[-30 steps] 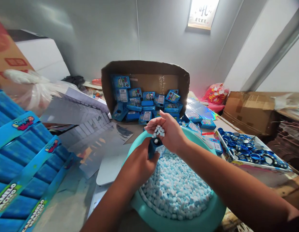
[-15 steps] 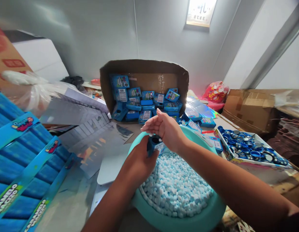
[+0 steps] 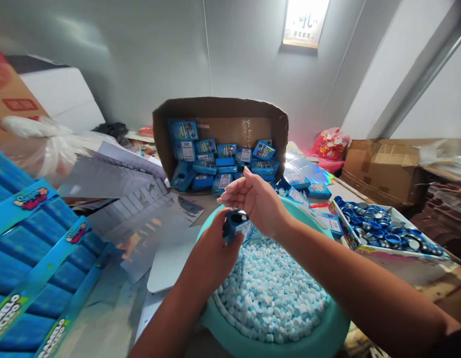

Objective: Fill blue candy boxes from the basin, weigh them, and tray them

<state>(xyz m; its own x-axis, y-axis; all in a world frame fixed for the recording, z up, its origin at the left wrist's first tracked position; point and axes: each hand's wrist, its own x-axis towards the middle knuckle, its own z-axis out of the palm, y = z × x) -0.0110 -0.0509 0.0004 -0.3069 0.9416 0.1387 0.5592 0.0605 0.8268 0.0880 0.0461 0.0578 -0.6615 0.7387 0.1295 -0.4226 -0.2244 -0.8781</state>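
Observation:
My left hand (image 3: 213, 248) is wrapped round a small blue candy box (image 3: 227, 229), whose round top opening faces up. Cupped just above and right of that opening is my right hand (image 3: 259, 201), fingers stretched out and pressed near each other, thumb up. Its visible palm shows nothing held; its lower edge is close to the box, and whether they touch I cannot tell. White shows at the opening's right edge. Below both hands, a turquoise basin (image 3: 340, 325) holds a heap of small white and pale-blue candies (image 3: 271, 293).
Behind the basin, a cardboard box (image 3: 221, 107) on its side holds several blue candy boxes (image 3: 185, 130). Blue and silver caps (image 3: 379, 226) fill a white tray at right. Blue display cartons (image 3: 36, 238) stand at left, beside clear plastic sheets (image 3: 137, 219) and a pale flat lid (image 3: 166, 263).
The candy box in my left hand has shifted slightly left and its opening shows more. Fewer white bits show by the right hand's fingers. The view has moved slightly.

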